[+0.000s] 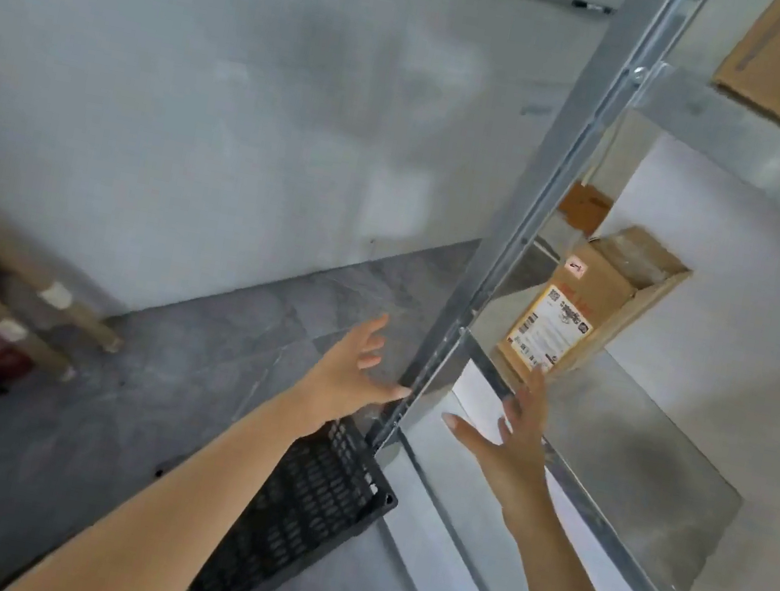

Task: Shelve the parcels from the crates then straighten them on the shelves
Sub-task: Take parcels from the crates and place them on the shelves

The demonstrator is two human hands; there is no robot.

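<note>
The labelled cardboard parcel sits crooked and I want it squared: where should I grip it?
Probably its two side faces, reaching in from the open front: the parcel stands upright on the shelf, turned askew, both sides free.

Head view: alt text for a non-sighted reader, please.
Both hands are open and empty: the right hand reaches over a metal shelf toward a labelled cardboard parcel standing on it, the left hand is beside the shelf post. A black crate lies on the floor below.
</note>
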